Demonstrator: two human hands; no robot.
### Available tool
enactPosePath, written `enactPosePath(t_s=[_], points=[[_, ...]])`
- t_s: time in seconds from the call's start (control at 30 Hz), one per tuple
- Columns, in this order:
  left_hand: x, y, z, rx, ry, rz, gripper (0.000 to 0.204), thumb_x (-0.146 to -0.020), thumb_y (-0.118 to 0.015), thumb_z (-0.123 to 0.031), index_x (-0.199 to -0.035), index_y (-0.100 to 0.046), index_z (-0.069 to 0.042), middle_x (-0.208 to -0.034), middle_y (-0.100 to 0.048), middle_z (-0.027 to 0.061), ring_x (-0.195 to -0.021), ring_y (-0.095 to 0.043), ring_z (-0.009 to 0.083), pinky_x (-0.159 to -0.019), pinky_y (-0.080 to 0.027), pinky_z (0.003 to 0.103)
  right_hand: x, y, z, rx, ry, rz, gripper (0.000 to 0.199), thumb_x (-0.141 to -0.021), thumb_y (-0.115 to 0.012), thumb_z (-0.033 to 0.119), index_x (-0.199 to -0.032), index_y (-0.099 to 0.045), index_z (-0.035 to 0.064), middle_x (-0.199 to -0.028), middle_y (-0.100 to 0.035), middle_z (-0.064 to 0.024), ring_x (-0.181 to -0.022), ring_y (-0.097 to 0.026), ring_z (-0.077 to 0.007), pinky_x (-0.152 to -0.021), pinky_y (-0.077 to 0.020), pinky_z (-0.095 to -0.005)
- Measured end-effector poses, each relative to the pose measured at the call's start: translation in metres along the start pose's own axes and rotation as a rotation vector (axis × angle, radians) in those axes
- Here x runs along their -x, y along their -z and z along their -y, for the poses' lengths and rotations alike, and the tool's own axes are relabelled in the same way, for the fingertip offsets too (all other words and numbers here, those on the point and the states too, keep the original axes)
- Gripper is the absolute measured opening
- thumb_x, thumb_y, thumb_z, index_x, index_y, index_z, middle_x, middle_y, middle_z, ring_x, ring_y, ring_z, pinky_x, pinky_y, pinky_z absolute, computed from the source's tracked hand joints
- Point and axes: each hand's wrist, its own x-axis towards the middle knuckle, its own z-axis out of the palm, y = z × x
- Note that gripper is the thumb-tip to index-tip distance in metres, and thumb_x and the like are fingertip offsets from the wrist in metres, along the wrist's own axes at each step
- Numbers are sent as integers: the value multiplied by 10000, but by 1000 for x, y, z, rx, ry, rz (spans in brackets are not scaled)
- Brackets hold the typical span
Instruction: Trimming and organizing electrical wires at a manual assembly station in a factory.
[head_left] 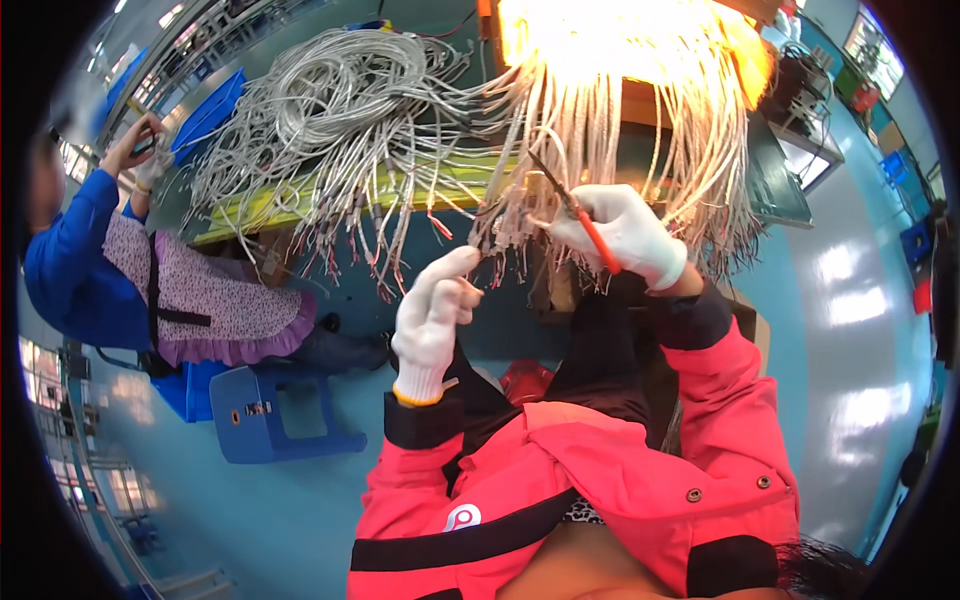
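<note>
At frame centre, our gloved left hand [432,318] pinches one wire end [487,243] taut from the hanging bundle [610,130] so our right hand [618,232], closed on red-handled cutters [575,212], can reach it.

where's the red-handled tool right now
In the head view, the tool is in the right hand, right of centre, its tip at the hanging wires.

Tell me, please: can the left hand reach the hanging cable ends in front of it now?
Probably yes. The left hand is already at the cable ends, fingertips pinching one, and nothing stands between them.
</note>
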Motion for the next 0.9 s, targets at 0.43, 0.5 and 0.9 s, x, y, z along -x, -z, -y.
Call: enactPosePath(t_s=[0.43, 0.5, 0.9], points=[[-10, -136, -54, -314, -809, -302, 503, -940, -379, -390, -1203, -463, 29, -942, -596, 225, -630, -537, 193, -544, -447, 301, 8, -43, -89, 291, 563, -494, 173, -667, -655, 142, -803, -578, 67, -806, -588, -94, -723, -590, -299, -624, -481, -371], [-5, -163, -53, -82, -765, -119, 527, -877, -474, -414, -1020, -546, 88, -800, -590, 184, -586, -502, 179, -529, -414, 290, 12, -44, -83, 189, 500, -422, 183, -653, -637, 149, -820, -584, 98, -838, -599, -80, -735, -597, -307, -623, -486, -399], [2, -233, -26, -738, -931, 717, 327, -583, -652, -111, -902, -592, -73, -837, -548, 68, -721, -583, 246, -651, -481, 356, 22, -28, -96, 236, 652, -377, 160, -668, -636, 155, -799, -568, 93, -764, -557, -74, -694, -573, -273, -598, -462, -376]])
